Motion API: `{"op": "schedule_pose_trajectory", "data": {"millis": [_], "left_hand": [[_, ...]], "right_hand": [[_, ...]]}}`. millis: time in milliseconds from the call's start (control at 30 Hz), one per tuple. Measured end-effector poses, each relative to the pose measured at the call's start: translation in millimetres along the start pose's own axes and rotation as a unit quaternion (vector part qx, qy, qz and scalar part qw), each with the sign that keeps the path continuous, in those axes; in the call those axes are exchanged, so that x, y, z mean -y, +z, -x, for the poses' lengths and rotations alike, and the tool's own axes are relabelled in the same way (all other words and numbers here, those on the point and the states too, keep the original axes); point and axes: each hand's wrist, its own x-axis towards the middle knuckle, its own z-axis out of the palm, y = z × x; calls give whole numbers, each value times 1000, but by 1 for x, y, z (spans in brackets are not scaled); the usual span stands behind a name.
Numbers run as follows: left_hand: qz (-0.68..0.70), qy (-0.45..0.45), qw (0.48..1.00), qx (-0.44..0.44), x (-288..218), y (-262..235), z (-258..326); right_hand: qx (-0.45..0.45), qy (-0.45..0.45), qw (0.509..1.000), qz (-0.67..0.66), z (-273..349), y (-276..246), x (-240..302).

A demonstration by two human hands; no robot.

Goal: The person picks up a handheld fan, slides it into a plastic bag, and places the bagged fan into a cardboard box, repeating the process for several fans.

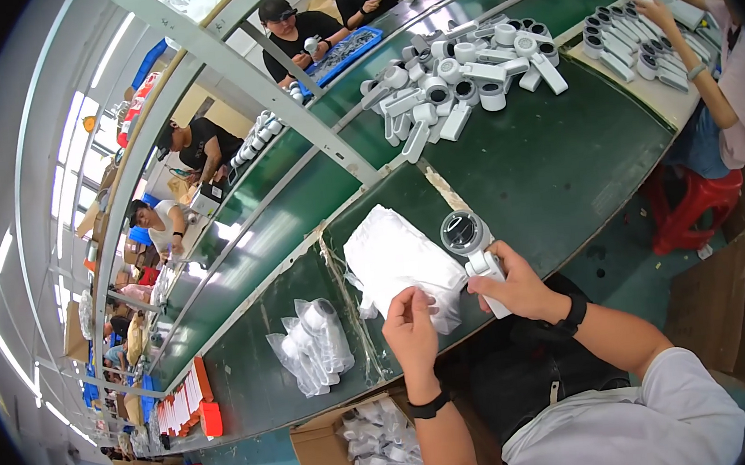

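Observation:
In my right hand (519,283) is a white handheld device (483,263) with a round, dark glossy face and a short handle. My fingers wrap its handle, and its head points up and away from me. My left hand (412,328) is closed in a pinch at the near edge of a thick white stack of thin plastic bags (401,252). A clear bag edge shows by its fingertips. To the left on the green bench lies a bundle of similar white devices in clear bags (312,346).
A large heap of white devices (465,69) covers the far bench. Below the bench edge stands a cardboard box (317,454) of bagged devices. A metal frame post (291,107) crosses the bench. At right a co-worker's arm (699,71) reaches over rows of devices beside a red stool (698,204).

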Motion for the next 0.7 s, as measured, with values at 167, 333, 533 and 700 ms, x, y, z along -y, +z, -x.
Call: {"op": "schedule_pose_trajectory", "data": {"millis": [167, 333, 533, 700], "left_hand": [[16, 17, 1000, 10, 1, 27, 12], [27, 19, 999, -15, 4, 24, 15], [286, -86, 954, -10, 2, 18, 13], [147, -66, 986, -32, 8, 23, 12]], "right_hand": [[-28, -137, 976, 164, 6, 5, -4], [-124, -148, 959, 210, -5, -2, -7], [-119, -161, 958, 204, -7, -2, -3], [-117, -169, 953, 221, -2, -8, 5]]}}
